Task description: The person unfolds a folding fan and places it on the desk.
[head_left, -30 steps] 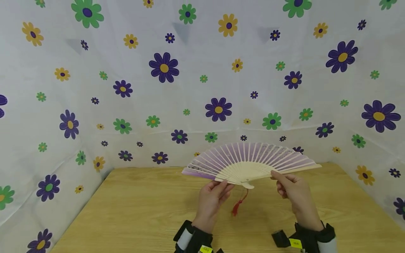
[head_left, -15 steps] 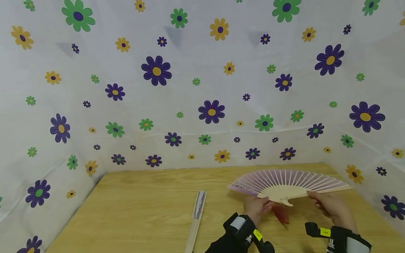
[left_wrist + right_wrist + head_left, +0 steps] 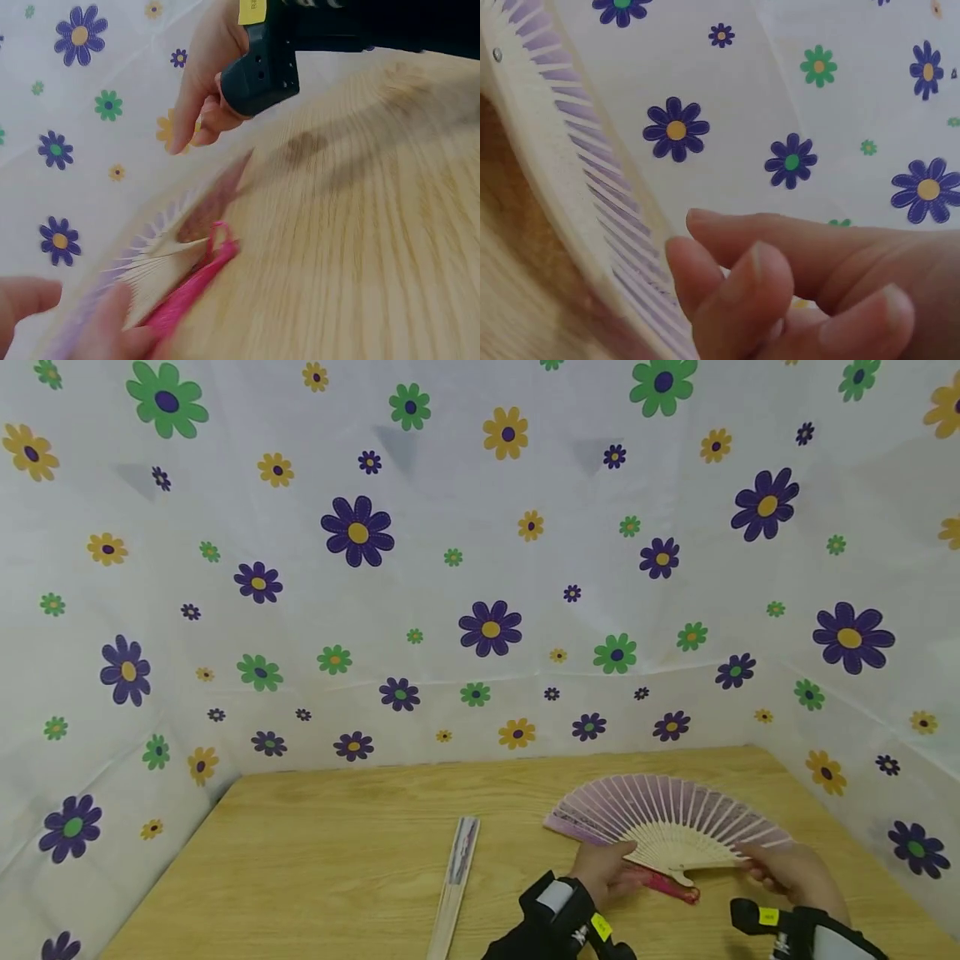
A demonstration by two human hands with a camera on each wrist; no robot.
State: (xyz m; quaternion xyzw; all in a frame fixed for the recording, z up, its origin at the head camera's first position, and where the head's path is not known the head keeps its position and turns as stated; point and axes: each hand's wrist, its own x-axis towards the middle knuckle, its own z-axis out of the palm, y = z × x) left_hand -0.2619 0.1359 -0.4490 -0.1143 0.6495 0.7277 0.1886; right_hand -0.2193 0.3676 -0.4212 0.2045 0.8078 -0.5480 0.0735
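Note:
A spread folding fan (image 3: 660,814) with pale ribs and lilac panels rests on the right part of the wooden table. A red-pink tassel (image 3: 660,882) lies along its near side. My left hand (image 3: 602,870) is at the fan's left edge; in the left wrist view its fingers (image 3: 111,326) stand apart beside the fan, with no pinch visible. My right hand (image 3: 798,870) is by the fan's right end. In the right wrist view that hand's fingers are loosely bent, hold nothing and stand apart from the fan (image 3: 581,169).
A slim pale folded fan (image 3: 453,885) lies lengthwise on the table (image 3: 322,852), left of my left forearm. White cloth (image 3: 427,602) printed with flowers hangs behind and at both sides. Dark camera straps circle both wrists.
Both hands brought the fan rightward and down from the air onto the table, then my right hand let go of it. The folded fan has come into sight.

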